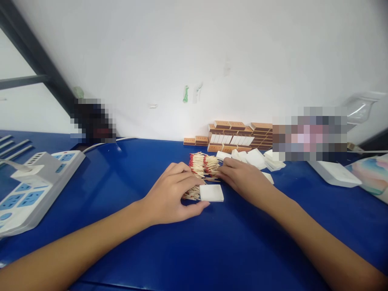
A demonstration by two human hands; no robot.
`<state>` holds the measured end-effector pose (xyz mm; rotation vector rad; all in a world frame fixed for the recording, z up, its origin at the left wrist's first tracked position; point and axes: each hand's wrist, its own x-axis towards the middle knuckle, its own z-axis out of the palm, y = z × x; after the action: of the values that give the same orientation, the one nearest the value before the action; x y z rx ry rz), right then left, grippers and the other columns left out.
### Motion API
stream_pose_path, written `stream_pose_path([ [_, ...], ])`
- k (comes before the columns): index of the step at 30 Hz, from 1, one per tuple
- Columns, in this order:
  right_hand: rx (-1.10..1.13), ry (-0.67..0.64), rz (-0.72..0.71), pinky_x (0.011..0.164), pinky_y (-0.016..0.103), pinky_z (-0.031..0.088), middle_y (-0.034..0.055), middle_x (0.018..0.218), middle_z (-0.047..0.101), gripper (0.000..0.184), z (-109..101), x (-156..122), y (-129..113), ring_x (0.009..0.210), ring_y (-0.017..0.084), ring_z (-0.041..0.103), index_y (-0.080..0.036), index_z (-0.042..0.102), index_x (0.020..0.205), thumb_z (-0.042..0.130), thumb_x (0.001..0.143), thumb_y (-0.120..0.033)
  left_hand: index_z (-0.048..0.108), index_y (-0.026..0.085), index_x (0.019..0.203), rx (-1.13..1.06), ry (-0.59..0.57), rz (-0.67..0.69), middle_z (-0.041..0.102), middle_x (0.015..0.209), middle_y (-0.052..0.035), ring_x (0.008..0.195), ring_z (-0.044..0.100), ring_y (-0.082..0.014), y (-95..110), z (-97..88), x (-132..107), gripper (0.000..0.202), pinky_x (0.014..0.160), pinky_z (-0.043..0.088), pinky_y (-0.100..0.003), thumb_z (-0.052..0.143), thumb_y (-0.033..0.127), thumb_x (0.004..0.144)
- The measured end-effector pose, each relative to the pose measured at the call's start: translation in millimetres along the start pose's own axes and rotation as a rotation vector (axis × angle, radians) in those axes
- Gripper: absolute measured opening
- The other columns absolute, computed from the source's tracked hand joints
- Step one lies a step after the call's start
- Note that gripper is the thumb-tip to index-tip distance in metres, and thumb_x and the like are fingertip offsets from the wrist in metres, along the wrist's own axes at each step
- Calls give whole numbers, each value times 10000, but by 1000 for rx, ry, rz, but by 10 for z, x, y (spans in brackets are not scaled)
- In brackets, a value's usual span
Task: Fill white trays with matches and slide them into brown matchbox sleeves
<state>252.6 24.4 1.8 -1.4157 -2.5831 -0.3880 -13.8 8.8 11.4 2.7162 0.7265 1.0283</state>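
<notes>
A small white matchbox tray (211,193) lies on the blue tabletop. My left hand (174,192) is curled around the tray's left end, thumb at the near edge and a finger at the far edge. Red-tipped matchsticks (198,165) lie in a heap just beyond the tray. More loose matchsticks (190,194) show under my left palm. At the heap's right side, my right hand (241,178) has its fingers bent together against the matchsticks. What sits between its fingertips is hidden.
Several white trays (256,158) lie behind my right hand. Brown matchboxes (230,129) are stacked against the wall, two smaller ones (195,140) beside them. A white power strip (39,186) occupies the left side. A white box-like object (336,173) is at right.
</notes>
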Motion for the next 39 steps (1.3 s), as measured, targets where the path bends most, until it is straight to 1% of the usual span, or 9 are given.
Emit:
stream_pose_path([
  [7, 102, 21, 22, 654, 323, 402, 82, 933, 611, 356, -40, -58, 69, 762, 192, 585, -173, 713, 943, 427, 1104, -312, 742, 203, 1146, -14, 51, -55, 796, 1009, -60, 1027, 659, -271, -9, 2, 4, 345, 929, 478, -460, 814, 361, 847],
  [12, 131, 23, 15, 680, 322, 439, 83, 939, 597, 363, -73, -83, 94, 784, 192, 594, -184, 714, 958, 411, 1106, -319, 752, 181, 1128, 1, 102, -102, 758, 1061, -100, 1027, 670, -270, -23, -10, 12, 365, 933, 492, -464, 831, 360, 820],
  [14, 137, 27, 10, 675, 323, 444, 82, 939, 597, 359, -78, -90, 95, 776, 191, 594, -182, 718, 959, 415, 1103, -310, 752, 181, 1139, 6, 115, -110, 754, 1060, -96, 1020, 667, -265, -38, -12, 14, 375, 923, 492, -460, 837, 358, 819],
  [19, 172, 54, 8, 684, 316, 454, 81, 934, 597, 337, -97, -98, 90, 777, 190, 599, -175, 728, 974, 438, 1096, -296, 752, 208, 1181, -8, 102, -127, 770, 1006, -58, 1020, 654, -258, -63, -14, 14, 400, 912, 474, -448, 851, 348, 820],
  [23, 206, 75, 4, 691, 305, 455, 81, 939, 585, 351, -126, -101, 74, 772, 180, 582, -163, 725, 993, 420, 1105, -296, 746, 230, 1210, -14, 82, -137, 783, 1018, -50, 1044, 642, -263, -80, -16, 10, 406, 932, 465, -457, 846, 373, 843],
  [30, 187, 149, -11, 630, 297, 418, 74, 929, 567, 311, -142, -113, 27, 732, 172, 537, -171, 727, 982, 463, 1088, -296, 734, 224, 1217, -8, 72, -121, 785, 1002, -39, 1046, 625, -253, -99, -12, 5, 391, 930, 451, -437, 825, 405, 883],
  [34, 198, 239, 0, 626, 298, 430, 72, 944, 569, 261, -134, -109, 33, 768, 182, 558, -185, 723, 1019, 492, 1082, -292, 720, 216, 1249, 8, 56, -123, 778, 971, -46, 1053, 619, -256, -102, -15, 11, 380, 938, 450, -438, 768, 426, 936],
  [37, 210, 325, 30, 652, 307, 451, 73, 978, 582, 227, -135, -109, 34, 820, 191, 595, -192, 710, 1079, 513, 1084, -306, 706, 203, 1273, 28, 47, -109, 778, 994, -59, 1086, 618, -261, -121, -13, 10, 385, 958, 451, -445, 731, 432, 964],
  [39, 223, 348, 37, 669, 312, 461, 77, 1010, 594, 217, -140, -110, 26, 852, 195, 615, -195, 703, 1078, 521, 1084, -314, 699, 200, 1282, 46, 51, -90, 782, 1025, -68, 1118, 619, -268, -136, -8, 2, 387, 972, 452, -449, 724, 427, 970],
])
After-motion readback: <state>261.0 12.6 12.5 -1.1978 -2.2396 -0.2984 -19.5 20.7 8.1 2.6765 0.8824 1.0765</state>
